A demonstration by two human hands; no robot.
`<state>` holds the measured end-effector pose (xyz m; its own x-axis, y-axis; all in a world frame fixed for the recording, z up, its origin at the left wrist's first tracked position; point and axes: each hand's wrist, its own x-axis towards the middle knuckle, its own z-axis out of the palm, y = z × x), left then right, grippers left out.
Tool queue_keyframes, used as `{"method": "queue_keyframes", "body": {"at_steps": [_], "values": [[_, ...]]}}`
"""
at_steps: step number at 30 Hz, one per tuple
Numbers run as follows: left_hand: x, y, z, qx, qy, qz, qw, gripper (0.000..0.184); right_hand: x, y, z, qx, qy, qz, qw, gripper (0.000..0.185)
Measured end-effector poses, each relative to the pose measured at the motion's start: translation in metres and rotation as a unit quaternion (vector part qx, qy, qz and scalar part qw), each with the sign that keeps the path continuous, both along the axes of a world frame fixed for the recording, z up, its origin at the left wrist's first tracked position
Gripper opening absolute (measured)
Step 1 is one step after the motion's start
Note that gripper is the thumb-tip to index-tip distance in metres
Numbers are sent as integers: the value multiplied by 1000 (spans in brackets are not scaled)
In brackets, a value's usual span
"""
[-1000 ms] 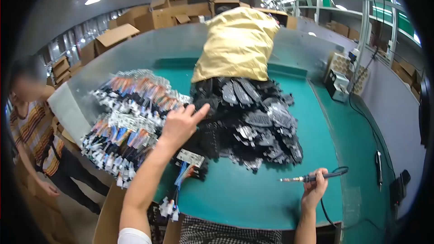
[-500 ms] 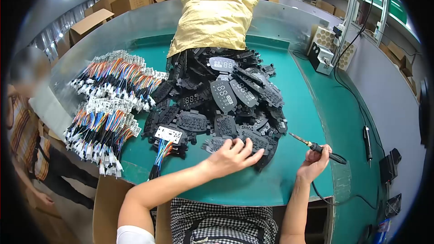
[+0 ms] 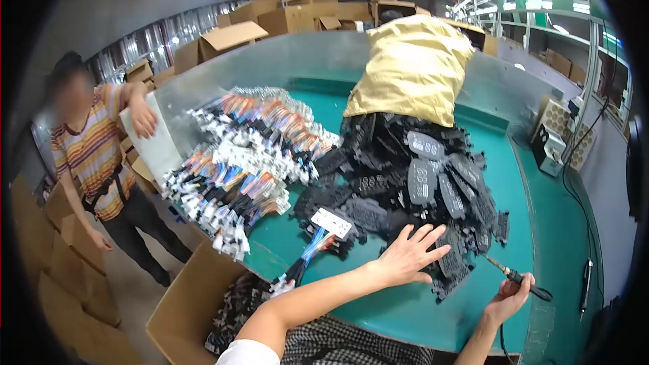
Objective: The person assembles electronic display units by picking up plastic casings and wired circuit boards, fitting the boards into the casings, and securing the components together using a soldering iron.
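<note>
My left hand (image 3: pixel 411 257) is spread with fingers apart at the near edge of a heap of black plastic display panels (image 3: pixel 422 181). It reaches over the panels; whether its fingertips touch one I cannot tell. My right hand (image 3: pixel 508 299) is closed around the handle of a soldering iron (image 3: pixel 515 276), whose tip points up and left toward the heap's right side. Left of my left hand, a white circuit board (image 3: pixel 331 223) with coloured wires lies on top of black panels. Its wires trail toward the table's near edge.
Bundles of wired white boards (image 3: pixel 233 189) cover the table's left side. A yellow sack (image 3: pixel 412 71) stands behind the heap. A cardboard box (image 3: pixel 186 297) holding black parts sits below the near edge. A soldering station (image 3: pixel 546 151) stands right. Another person (image 3: pixel 94 155) stands left.
The view has swung to the left, bringing the other person fully in. My left hand has gone from curled over a panel to spread fingers. The soldering iron stays in my right hand.
</note>
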<state>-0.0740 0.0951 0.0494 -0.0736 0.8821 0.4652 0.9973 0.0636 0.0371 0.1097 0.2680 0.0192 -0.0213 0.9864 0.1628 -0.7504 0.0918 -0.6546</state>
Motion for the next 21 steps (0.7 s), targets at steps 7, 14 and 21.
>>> {"method": "queue_keyframes", "body": {"at_steps": [7, 14, 21], "values": [[-118, -77, 54, -30, -147, 454, 878, 23, -3, -4, 3, 8, -31, 2, 999, 14], [-194, -113, 12, -188, -193, 502, 822, 54, -8, -15, 11, 16, -41, 14, 999, 16], [-185, -96, 10, -164, 14, 466, 869, 17, -3, -7, 5, 35, -28, 42, 998, 11]]}}
